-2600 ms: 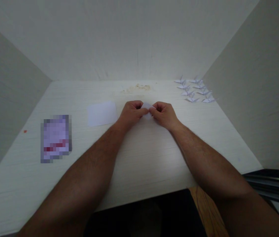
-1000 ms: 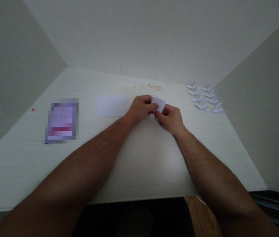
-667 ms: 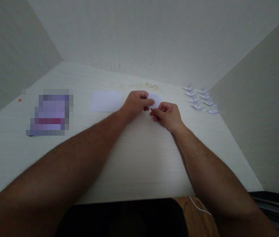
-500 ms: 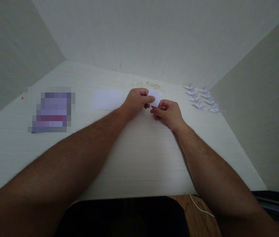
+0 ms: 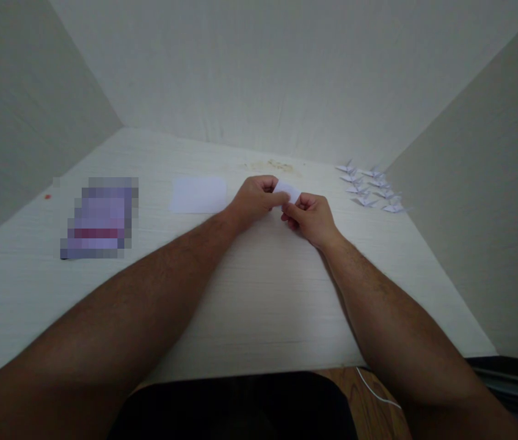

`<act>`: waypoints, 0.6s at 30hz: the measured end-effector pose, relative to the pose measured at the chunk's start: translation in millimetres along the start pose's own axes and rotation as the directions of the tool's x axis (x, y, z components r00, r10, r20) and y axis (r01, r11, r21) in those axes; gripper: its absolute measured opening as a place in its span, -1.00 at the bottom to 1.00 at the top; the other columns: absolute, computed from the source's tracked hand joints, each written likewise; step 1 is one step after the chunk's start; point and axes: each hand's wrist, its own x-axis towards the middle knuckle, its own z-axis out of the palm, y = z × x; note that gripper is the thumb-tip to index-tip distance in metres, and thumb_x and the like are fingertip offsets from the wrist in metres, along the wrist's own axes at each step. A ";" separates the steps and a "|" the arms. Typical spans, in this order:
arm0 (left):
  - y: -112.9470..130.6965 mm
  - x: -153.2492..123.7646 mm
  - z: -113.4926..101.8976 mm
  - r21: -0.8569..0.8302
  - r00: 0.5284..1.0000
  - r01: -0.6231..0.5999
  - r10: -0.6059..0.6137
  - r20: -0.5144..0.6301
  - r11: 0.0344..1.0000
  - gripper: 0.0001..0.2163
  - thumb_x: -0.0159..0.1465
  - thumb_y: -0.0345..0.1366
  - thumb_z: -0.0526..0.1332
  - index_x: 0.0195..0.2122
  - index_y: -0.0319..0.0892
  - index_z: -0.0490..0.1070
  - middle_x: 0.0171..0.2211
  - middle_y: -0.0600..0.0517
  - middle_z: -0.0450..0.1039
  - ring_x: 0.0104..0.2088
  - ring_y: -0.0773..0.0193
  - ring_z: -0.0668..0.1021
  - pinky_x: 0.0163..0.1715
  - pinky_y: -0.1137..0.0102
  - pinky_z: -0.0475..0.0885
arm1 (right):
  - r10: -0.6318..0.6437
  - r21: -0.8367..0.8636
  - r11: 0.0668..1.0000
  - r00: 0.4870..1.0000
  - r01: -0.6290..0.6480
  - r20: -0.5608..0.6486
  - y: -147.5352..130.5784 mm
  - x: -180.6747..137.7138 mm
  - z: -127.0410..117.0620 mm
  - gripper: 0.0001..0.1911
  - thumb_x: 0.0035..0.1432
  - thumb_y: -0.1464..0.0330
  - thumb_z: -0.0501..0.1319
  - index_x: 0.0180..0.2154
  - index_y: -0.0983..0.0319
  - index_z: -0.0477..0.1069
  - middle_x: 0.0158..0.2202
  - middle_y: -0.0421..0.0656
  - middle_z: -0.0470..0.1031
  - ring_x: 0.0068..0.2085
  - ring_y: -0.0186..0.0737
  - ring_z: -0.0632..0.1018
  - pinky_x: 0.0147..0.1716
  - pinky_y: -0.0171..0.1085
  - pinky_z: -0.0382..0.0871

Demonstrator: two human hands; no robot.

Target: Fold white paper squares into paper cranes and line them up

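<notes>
A small piece of white paper (image 5: 283, 187) is held up between my two hands near the middle of the table. My left hand (image 5: 259, 197) is closed on its left side, with the thumb lying across the front. At the lower right edge, my right hand (image 5: 309, 215) pinches the paper between thumb and fingers. The fingers hide part of the sheet, so its folds cannot be made out. To the left of my left hand, white paper (image 5: 198, 195) lies flat on the table.
Several folded paper cranes (image 5: 371, 186) stand in two rows at the back right of the white table (image 5: 259, 305). A blurred-out purple rectangular item (image 5: 103, 214) lies at the left, near a small red speck (image 5: 47, 197). Walls enclose the back and sides.
My right thumb has moved up onto the paper's lower edge, close to my left thumb. The whole view has shifted slightly, so the table sits lower in it.
</notes>
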 end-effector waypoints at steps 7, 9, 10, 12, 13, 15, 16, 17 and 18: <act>-4.1 0.3 -2.7 -0.050 1.000 0.028 -0.027 0.015 0.998 -0.80 0.10 -0.23 0.28 -0.57 -0.20 0.34 -0.63 0.15 0.24 -0.59 0.45 0.27 -0.57 0.47 0.14 | 0.014 0.026 1.000 0.999 -0.015 0.029 -1.0 -1.8 0.0 -0.72 -0.04 0.22 0.36 -0.56 0.22 0.33 -0.61 -0.21 0.49 -0.66 -0.45 0.34 -0.69 -0.41 0.09; -5.3 0.4 -3.2 -0.037 1.000 0.023 -0.022 0.016 0.999 -0.78 0.11 -0.22 0.28 -0.57 -0.19 0.32 -0.64 0.15 0.23 -0.59 0.45 0.25 -0.58 0.47 0.10 | 0.024 0.028 0.999 0.999 -0.025 0.023 -1.6 -2.9 -0.1 -0.72 -0.05 0.23 0.37 -0.56 0.22 0.33 -0.61 -0.21 0.49 -0.66 -0.45 0.34 -0.70 -0.41 0.09; -5.7 0.6 -3.4 -0.024 1.000 0.017 -0.017 0.009 1.000 -0.77 0.11 -0.22 0.29 -0.57 -0.19 0.31 -0.64 0.16 0.21 -0.60 0.45 0.23 -0.58 0.47 0.08 | 0.031 0.026 0.999 0.999 -0.032 0.016 -1.8 -3.2 -0.1 -0.72 -0.05 0.23 0.37 -0.56 0.22 0.33 -0.61 -0.21 0.49 -0.66 -0.45 0.34 -0.70 -0.41 0.09; -6.5 1.4 -3.6 0.008 1.000 0.003 -0.003 -0.010 1.000 -0.75 0.10 -0.21 0.30 -0.58 -0.18 0.28 -0.65 0.17 0.18 -0.60 0.45 0.21 -0.59 0.47 0.05 | 0.040 0.035 0.999 0.999 -0.040 0.001 -2.0 -2.5 0.4 -0.72 -0.07 0.25 0.37 -0.57 0.21 0.32 -0.60 -0.20 0.50 -0.66 -0.44 0.35 -0.69 -0.41 0.11; -6.7 1.9 -3.7 0.024 1.000 -0.003 0.003 -0.018 1.000 -0.74 0.10 -0.20 0.30 -0.59 -0.18 0.27 -0.65 0.17 0.17 -0.59 0.45 0.20 -0.59 0.47 0.05 | 0.042 0.052 0.998 0.999 -0.041 -0.003 -1.9 -1.2 1.0 -0.72 -0.08 0.25 0.38 -0.57 0.21 0.32 -0.60 -0.20 0.51 -0.65 -0.44 0.36 -0.68 -0.40 0.13; -7.1 3.1 -3.8 0.044 0.999 -0.009 0.011 -0.031 0.999 -0.74 0.10 -0.20 0.30 -0.60 -0.18 0.26 -0.64 0.17 0.17 -0.58 0.44 0.21 -0.57 0.46 0.07 | 0.051 0.105 0.993 0.999 -0.050 -0.011 -1.4 3.4 3.0 -0.73 -0.11 0.26 0.39 -0.56 0.22 0.33 -0.58 -0.20 0.52 -0.64 -0.43 0.39 -0.66 -0.39 0.20; -7.1 3.7 -3.7 0.049 0.999 -0.011 0.012 -0.037 0.999 -0.74 0.10 -0.21 0.29 -0.61 -0.18 0.26 -0.64 0.17 0.18 -0.57 0.44 0.23 -0.57 0.46 0.09 | 0.072 0.128 0.989 0.997 -0.070 -0.009 -0.8 6.4 4.4 -0.74 -0.12 0.24 0.40 -0.53 0.22 0.37 -0.57 -0.20 0.52 -0.63 -0.42 0.40 -0.64 -0.38 0.24; -7.2 4.3 -3.4 0.049 0.999 -0.009 0.012 -0.045 0.999 -0.75 0.09 -0.23 0.29 -0.61 -0.18 0.26 -0.64 0.17 0.19 -0.56 0.43 0.24 -0.56 0.46 0.11 | 0.097 0.128 0.987 0.995 -0.097 0.006 -0.1 9.4 6.0 -0.73 -0.14 0.23 0.41 -0.50 0.23 0.41 -0.57 -0.20 0.52 -0.62 -0.41 0.41 -0.63 -0.38 0.25; -7.2 4.8 -3.0 0.048 0.999 -0.003 0.006 -0.052 0.999 -0.76 0.08 -0.24 0.29 -0.62 -0.18 0.27 -0.63 0.16 0.21 -0.56 0.42 0.26 -0.55 0.46 0.13 | 0.112 0.122 0.986 0.994 -0.113 0.020 0.8 12.1 7.6 -0.73 -0.15 0.22 0.42 -0.45 0.24 0.44 -0.55 -0.20 0.52 -0.61 -0.41 0.42 -0.62 -0.37 0.27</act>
